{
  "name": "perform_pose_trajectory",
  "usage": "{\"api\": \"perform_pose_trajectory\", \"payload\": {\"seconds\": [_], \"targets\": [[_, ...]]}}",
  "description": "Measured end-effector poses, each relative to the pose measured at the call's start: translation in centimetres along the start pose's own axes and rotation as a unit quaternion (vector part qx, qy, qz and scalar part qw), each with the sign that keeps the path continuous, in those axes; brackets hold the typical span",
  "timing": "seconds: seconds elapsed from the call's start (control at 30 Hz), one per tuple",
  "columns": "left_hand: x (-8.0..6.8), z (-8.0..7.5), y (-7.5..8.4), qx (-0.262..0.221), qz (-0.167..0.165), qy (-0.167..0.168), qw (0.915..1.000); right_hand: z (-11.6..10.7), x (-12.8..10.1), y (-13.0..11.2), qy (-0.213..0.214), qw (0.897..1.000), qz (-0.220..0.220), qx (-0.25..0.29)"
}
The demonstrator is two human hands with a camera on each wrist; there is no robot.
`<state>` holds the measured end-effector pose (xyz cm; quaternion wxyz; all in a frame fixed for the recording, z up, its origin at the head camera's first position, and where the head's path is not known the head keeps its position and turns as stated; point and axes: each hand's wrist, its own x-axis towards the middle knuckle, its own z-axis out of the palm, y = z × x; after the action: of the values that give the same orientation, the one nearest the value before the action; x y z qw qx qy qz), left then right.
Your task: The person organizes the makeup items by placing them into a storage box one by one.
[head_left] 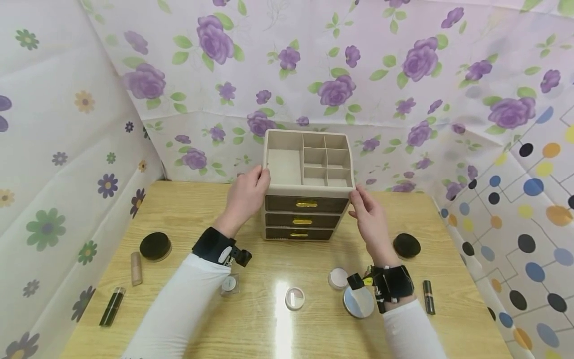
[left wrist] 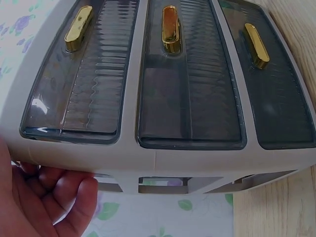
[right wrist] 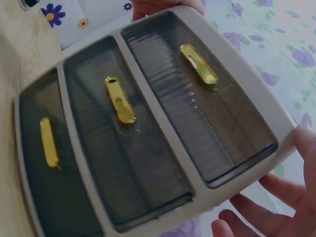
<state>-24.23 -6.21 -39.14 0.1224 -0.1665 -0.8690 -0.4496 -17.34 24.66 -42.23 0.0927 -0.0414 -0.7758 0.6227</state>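
Note:
A beige cosmetics organizer point(head_left: 309, 191) stands on the table, with dark see-through drawers and gold handles on its front and a compartmented tray on top. My left hand point(head_left: 245, 195) grips its upper left edge; in the left wrist view the fingers point(left wrist: 59, 190) are curled against the side. At the upper right front corner, my right hand point(head_left: 371, 219) holds the organizer between thumb and fingers. The right wrist view shows the thumb on the corner and the right hand's fingers point(right wrist: 266, 217) beside the side wall. All the drawers look closed.
On the wooden table point(head_left: 251, 329) lie black round compacts point(head_left: 155, 246) point(head_left: 406, 246), a beige tube point(head_left: 136, 268), dark tubes point(head_left: 112, 306) point(head_left: 428, 297), a small clear-cased pot point(head_left: 228, 283), a round compact point(head_left: 295, 298), a pink-white pot point(head_left: 338, 278) and a blue-white round case point(head_left: 358, 301). Patterned cloth surrounds the table.

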Motion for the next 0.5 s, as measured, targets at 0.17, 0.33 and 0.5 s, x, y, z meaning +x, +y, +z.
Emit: {"api": "perform_pose_trajectory", "payload": {"seconds": [0.17, 0.33, 0.5], "targets": [[0.0, 0.1, 0.1, -0.001, -0.002, 0.002, 1.0000, 1.4, -1.6, 1.1, 0.078, 0.995, -0.031, 0.048], [0.0, 0.2, 0.1, -0.002, -0.006, 0.001, 1.0000, 3.0, -3.7, 1.9, 0.099, 0.992, -0.019, 0.072], [0.0, 0.2, -0.1, -0.007, -0.009, -0.004, 0.9999, 4.3, -4.4, 2.0, 0.032, 0.995, 0.011, 0.092]]}}
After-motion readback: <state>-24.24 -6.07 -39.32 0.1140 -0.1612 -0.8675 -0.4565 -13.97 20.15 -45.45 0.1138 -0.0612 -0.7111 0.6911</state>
